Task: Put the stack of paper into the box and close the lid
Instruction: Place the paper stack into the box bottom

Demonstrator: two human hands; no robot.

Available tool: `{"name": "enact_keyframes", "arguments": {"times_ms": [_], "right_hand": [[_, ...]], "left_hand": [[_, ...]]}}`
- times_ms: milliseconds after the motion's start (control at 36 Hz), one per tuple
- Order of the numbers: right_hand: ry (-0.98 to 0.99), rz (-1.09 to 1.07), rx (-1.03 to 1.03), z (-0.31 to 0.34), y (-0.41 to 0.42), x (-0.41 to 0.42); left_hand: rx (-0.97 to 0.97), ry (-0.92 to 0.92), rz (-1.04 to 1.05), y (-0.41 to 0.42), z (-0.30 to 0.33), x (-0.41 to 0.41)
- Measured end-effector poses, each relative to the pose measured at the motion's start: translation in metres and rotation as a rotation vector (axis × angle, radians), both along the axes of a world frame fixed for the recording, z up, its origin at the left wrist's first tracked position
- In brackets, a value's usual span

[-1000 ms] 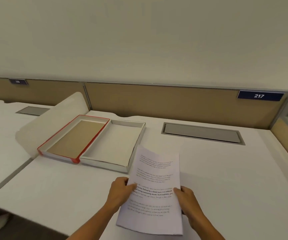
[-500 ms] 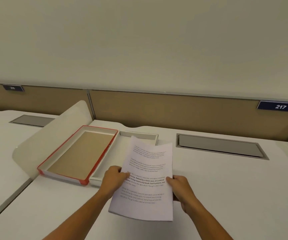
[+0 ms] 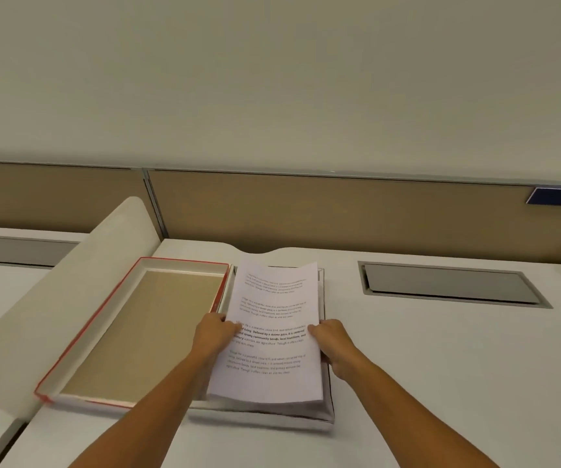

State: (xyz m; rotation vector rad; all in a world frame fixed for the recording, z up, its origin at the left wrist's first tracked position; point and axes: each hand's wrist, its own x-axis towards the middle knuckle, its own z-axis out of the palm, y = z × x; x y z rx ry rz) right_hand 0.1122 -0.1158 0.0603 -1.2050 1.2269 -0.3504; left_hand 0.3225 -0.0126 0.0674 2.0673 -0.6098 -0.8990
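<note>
Layout around the box (image 3: pixel 329 412) on the counter (image 3: pixel 441 366)

The stack of paper (image 3: pixel 272 332) lies over the box; the lid (image 3: pixel 144 329) lies just left of the box, touching it; a cable hatch (image 3: pixel 448 283) sits right of the box, farther back.

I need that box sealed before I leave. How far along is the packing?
Done: nothing yet; the red-edged lid lies open beside the white tray. In hand: left hand and right hand hold the paper stack over the tray. Left: lay it in, close the lid.
</note>
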Motion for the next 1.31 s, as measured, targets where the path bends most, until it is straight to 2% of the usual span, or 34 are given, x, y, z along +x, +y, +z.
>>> {"name": "enact_keyframes", "arguments": {"times_ms": [361, 611, 861, 972, 1139, 1306], "right_hand": [[0.110, -0.108, 0.110, -0.034, -0.013, 0.038], [0.219, -0.136, 0.067, -0.045, -0.015, 0.049], [0.144, -0.121, 0.046, -0.050, -0.007, 0.048], [0.131, -0.112, -0.002, -0.048, 0.000, 0.048], [0.218, -0.077, -0.092, -0.046, 0.009, 0.054], [0.258, -0.053, -0.062, -0.040, 0.011, 0.055]], "left_hand": [[0.093, 0.011, 0.016, -0.027, -0.049, 0.029], [0.094, 0.055, 0.065, -0.034, -0.061, 0.031], [0.064, 0.069, 0.046, -0.035, -0.066, 0.023], [0.032, -0.001, 0.026, -0.032, -0.068, 0.015], [0.024, -0.126, 0.009, -0.023, -0.066, 0.009], [0.035, -0.114, 0.003, -0.022, -0.068, 0.008]]}}
